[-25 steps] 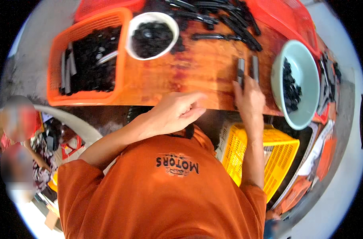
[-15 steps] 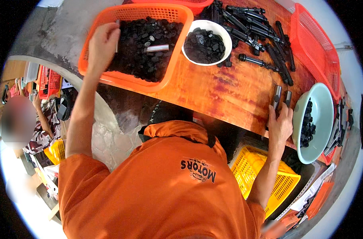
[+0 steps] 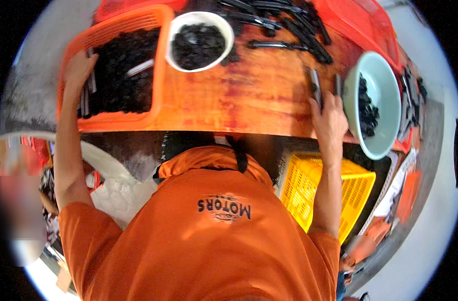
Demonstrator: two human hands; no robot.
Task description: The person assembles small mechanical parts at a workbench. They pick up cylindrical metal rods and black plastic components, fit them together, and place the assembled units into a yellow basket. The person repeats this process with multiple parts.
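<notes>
My left hand (image 3: 80, 69) is inside the left wall of an orange plastic basket (image 3: 161, 75), its fingers closed on a short silver tube (image 3: 92, 83). The hand is slightly blurred. Small black parts (image 3: 121, 93) fill the basket, and another silver tube (image 3: 140, 67) lies on top of them. By the table's front edge, my right hand (image 3: 331, 119) grips a dark shiny tube (image 3: 315, 86) between thumb and fingers. A second dark tube (image 3: 338, 85) sticks up past the fingertips; whether the hand grips it too is hidden. Beside this hand a pale green bowl (image 3: 395, 108) holds black pieces.
A white bowl (image 3: 229, 36) of black parts stands right of the basket. Black tubular parts (image 3: 301, 35) lie heaped at the back of the wooden table (image 3: 229, 108). A red basket (image 3: 362, 22) is at the far right, with a yellow crate (image 3: 357, 188) below the edge.
The whole view has swung, so the table things appear farther left and higher. More silver tubes show beside my left forearm. Both hands keep their holds, the right still near the green bowl.
</notes>
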